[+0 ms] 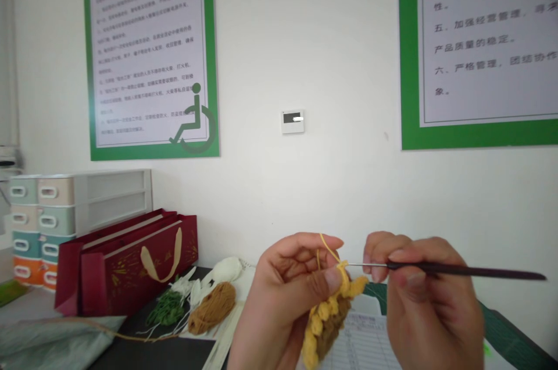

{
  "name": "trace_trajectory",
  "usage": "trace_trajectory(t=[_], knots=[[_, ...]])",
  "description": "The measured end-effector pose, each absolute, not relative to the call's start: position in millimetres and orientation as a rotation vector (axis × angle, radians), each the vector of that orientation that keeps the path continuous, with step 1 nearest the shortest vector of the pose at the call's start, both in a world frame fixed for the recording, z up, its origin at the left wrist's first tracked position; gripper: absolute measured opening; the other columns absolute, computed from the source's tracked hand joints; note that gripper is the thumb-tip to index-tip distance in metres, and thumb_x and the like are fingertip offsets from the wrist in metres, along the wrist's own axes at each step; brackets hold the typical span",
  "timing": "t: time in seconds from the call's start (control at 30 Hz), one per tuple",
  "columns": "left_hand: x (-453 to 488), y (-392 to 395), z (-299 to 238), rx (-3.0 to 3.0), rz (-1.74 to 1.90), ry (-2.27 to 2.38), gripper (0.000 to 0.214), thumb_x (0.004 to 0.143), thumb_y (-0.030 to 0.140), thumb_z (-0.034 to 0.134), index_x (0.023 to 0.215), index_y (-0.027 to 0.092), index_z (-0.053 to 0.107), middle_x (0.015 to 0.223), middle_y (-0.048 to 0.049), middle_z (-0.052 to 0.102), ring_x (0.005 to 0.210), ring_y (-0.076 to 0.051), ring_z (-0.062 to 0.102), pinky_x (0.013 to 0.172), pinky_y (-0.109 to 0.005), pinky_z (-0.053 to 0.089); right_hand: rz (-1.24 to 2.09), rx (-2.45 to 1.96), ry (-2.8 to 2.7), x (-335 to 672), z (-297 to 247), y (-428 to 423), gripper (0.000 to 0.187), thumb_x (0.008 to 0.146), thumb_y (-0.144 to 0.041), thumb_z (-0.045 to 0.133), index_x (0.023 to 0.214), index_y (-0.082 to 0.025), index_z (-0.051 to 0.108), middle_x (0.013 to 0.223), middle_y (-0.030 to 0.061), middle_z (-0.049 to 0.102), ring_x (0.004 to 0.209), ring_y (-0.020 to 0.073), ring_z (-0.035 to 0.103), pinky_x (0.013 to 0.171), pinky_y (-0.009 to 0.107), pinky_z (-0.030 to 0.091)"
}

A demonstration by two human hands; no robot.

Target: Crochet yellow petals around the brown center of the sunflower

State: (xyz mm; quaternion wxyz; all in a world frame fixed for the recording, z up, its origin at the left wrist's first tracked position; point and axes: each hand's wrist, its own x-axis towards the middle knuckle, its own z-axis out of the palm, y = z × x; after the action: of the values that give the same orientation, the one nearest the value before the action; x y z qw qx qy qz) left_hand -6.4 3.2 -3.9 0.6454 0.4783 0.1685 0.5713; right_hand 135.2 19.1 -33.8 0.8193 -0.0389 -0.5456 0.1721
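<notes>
L hand [288, 294] pinches a yellow-&-brown crocheted yarn piece [333, 317] betw. thumb & fingers; R hand [429, 294] grips a slim, dark-handled metal crochet hook [475, 270], tip at piece's top edge. To L, an oval brown yarn skein [213, 307] & dark-red paper bags [143, 265]; behind, green-bordered white posters [148, 56] on white wall [340, 56].

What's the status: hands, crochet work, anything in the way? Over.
Left hand pinching yellow-and-brown crochet piece. Right hand gripping crochet hook, its tip at the piece's top edge. Brown yarn lies left of both hands, not blocking.
</notes>
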Motion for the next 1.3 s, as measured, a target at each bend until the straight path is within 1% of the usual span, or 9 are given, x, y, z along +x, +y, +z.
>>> trace_trajectory(t=[0.17,0.3,0.43,0.6,0.7,0.87,1.03,1.17,1.3], knots=[[-10,8,-8,1.068,1.16,0.275,0.021,0.071,0.011,0.088,0.091,0.016,0.083,0.081,-0.0088,0.076,0.073,-0.016,0.07,0.07,-0.025,0.056,0.848,-0.118,-1.129,141,-31,20,0.024,0.103,-0.035,0.054,0.084,-0.024,0.062,0.067,-0.0012,0.054,0.066,0.0144,0.053,0.062,0.028,0.046],[-8,5,-6,1.099,1.243,0.318,0.017,0.073,0.011,0.089,0.089,0.015,0.083,0.08,-0.0073,0.076,0.074,-0.015,0.071,0.071,-0.023,0.055,1.09,-0.167,-1.115,141,-33,24,0.032,0.101,-0.039,0.057,0.074,-0.022,0.056,0.069,-0.0009,0.053,0.068,0.015,0.05,0.066,0.029,0.045],[-4,2,-3,1.156,1.362,0.407,0.021,0.071,0.013,0.092,0.09,0.016,0.083,0.078,-0.0045,0.074,0.072,-0.013,0.068,0.07,-0.022,0.054,1.09,-0.198,-1.109,142,-35,26,0.031,0.101,-0.04,0.058,0.075,-0.023,0.055,0.07,-0.0015,0.053,0.071,0.0158,0.049,0.07,0.03,0.044],[0,-3,-3,1.242,1.458,0.525,0.033,0.073,0.015,0.091,0.104,0.019,0.083,0.082,-0.0043,0.074,0.081,-0.015,0.068,0.076,-0.022,0.054,1.08,-0.241,-1.1,142,-32,23,0.035,0.098,-0.042,0.061,0.072,-0.022,0.052,0.07,-0.0017,0.052,0.072,0.0155,0.049,0.07,0.028,0.043],[1,-4,-4,1.262,1.469,0.542,0.036,0.073,0.015,0.09,0.107,0.019,0.082,0.084,-0.0052,0.075,0.08,-0.015,0.068,0.074,-0.023,0.055,1.117,-0.27,-1.11,142,-31,23,0.035,0.098,-0.043,0.063,0.072,-0.022,0.052,0.071,-0.0018,0.053,0.072,0.0156,0.049,0.071,0.029,0.043],[3,-2,-5,1.288,1.496,0.545,0.028,0.072,0.015,0.089,0.099,0.018,0.084,0.081,-0.006,0.074,0.084,-0.02,0.069,0.079,-0.029,0.057,1.15,-0.308,-1.103,143,-32,23,0.034,0.095,-0.044,0.067,0.073,-0.022,0.053,0.07,-0.0017,0.055,0.072,0.0158,0.05,0.073,0.03,0.044],[7,1,-7,1.306,1.575,0.516,0.019,0.074,0.012,0.086,0.091,0.019,0.084,0.079,-0.0051,0.073,0.081,-0.019,0.069,0.075,-0.027,0.057,1.109,-0.342,-1.001,140,-33,24,0.033,0.09,-0.043,0.073,0.074,-0.023,0.053,0.069,-0.0023,0.056,0.074,0.0157,0.054,0.075,0.03,0.048],[11,2,-8,1.364,1.649,0.505,0.018,0.074,0.009,0.084,0.088,0.02,0.084,0.08,-0.0055,0.073,0.083,-0.02,0.069,0.075,-0.027,0.058,1.049,-0.374,-0.867,137,-31,25,0.033,0.081,-0.041,0.081,0.071,-0.023,0.055,0.065,-0.0039,0.054,0.068,0.0141,0.05,0.072,0.029,0.049],[13,3,-7,1.409,1.68,0.455,0.017,0.074,0.005,0.082,0.082,0.019,0.083,0.08,-0.005,0.073,0.082,-0.019,0.07,0.073,-0.026,0.058,1.028,-0.389,-0.846,136,-29,23,0.034,0.079,-0.039,0.081,0.067,-0.023,0.054,0.061,-0.0045,0.052,0.065,0.0134,0.048,0.066,0.027,0.048]])
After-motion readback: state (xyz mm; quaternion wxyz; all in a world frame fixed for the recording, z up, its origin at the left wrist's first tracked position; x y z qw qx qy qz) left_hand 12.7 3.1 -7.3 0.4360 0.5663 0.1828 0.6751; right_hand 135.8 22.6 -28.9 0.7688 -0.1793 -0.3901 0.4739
